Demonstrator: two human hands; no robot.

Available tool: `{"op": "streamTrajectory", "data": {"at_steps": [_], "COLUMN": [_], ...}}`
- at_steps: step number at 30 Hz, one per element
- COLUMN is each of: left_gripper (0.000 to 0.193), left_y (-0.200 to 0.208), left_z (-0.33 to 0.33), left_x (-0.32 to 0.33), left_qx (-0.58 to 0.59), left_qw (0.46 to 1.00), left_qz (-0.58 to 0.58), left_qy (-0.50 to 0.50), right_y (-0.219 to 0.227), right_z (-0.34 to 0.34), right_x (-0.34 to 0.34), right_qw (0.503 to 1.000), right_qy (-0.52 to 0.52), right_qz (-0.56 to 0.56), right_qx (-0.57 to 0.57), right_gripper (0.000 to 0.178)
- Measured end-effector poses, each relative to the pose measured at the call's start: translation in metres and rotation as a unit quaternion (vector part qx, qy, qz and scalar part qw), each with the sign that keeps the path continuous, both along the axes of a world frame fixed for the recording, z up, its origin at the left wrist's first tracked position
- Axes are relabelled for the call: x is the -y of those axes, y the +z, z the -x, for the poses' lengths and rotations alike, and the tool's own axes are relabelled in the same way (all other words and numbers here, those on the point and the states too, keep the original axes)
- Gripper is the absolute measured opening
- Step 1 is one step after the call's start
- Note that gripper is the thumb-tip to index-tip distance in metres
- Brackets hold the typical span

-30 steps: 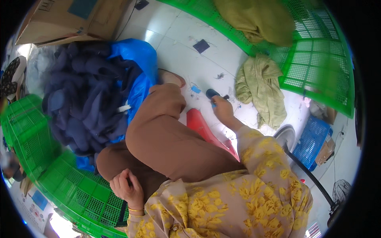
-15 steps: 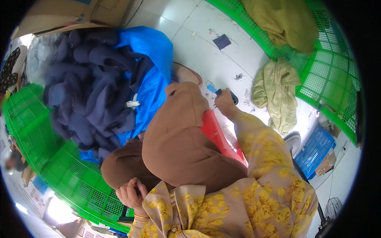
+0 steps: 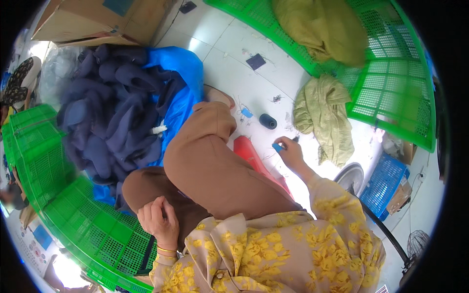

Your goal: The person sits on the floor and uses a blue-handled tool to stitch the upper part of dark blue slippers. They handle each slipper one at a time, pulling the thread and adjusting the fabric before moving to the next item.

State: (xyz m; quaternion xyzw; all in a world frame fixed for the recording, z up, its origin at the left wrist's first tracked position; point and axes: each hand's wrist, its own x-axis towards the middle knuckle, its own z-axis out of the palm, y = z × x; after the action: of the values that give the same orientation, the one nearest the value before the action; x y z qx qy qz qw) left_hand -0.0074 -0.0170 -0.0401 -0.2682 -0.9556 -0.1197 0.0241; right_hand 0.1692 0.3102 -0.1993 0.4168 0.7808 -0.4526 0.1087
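Note:
My right hand [image 3: 291, 155] is low over the floor with its fingers pinched on a small blue and dark thing [image 3: 277, 147], whose kind I cannot make out. Beyond the fingertips a dark cylinder like a spool [image 3: 267, 121] is on the floor, apart from the hand. A small blue scrap [image 3: 246, 113] lies left of it. On my brown-trousered knee rests my left hand [image 3: 159, 221], fingers curled in, with nothing visible in them. A red plastic piece [image 3: 249, 152] shows beside my right leg.
At left, dark navy garments [image 3: 112, 112] heap over a blue plastic sheet [image 3: 190, 73] and a green basket [image 3: 68, 215]. Far right, another green basket [image 3: 391, 102] holds olive cloth [image 3: 322, 29]. Crumpled green cloth [image 3: 325, 115], a blue basket [image 3: 386, 183] and a cardboard box [image 3: 97, 22] stand around.
My right hand has let go of the dark cylinder, drawn back toward me and now pinches the small blue and dark thing. My left hand stays on the knee. The view has shifted slightly.

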Motion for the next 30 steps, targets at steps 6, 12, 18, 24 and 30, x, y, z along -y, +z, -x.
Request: {"op": "streamTrajectory", "data": {"at_steps": [6, 12, 18, 24, 30], "left_gripper": [0.015, 0.015, 0.015, 0.018, 0.018], "left_y": [0.004, 0.002, -0.008, -0.011, -0.01], "left_z": [-0.01, -0.007, 0.001, 0.009, 0.012], "left_x": [0.007, 0.013, 0.021, 0.019, 0.015], "left_qx": [-0.012, 0.0, -0.002, -0.007, -0.004], "left_qw": [1.0, 0.998, 0.996, 0.995, 0.999], "left_qz": [0.015, 0.054, 0.082, 0.091, 0.05], "left_qy": [0.004, 0.04, 0.046, 0.042, 0.017], "right_y": [-0.093, -0.172, -0.192, -0.204, -0.114], "right_z": [0.007, 0.043, 0.06, 0.05, 0.03], "right_x": [0.02, 0.027, 0.034, 0.044, 0.045], "right_qw": [0.975, 0.979, 0.971, 0.973, 0.996], "right_qy": [0.174, 0.156, 0.119, 0.089, 0.019], "right_qz": [-0.141, -0.057, -0.013, -0.03, -0.034], "right_qx": [0.008, 0.117, 0.207, 0.211, 0.086], "right_gripper": [0.024, 0.057, 0.061, 0.021, 0.02]}}
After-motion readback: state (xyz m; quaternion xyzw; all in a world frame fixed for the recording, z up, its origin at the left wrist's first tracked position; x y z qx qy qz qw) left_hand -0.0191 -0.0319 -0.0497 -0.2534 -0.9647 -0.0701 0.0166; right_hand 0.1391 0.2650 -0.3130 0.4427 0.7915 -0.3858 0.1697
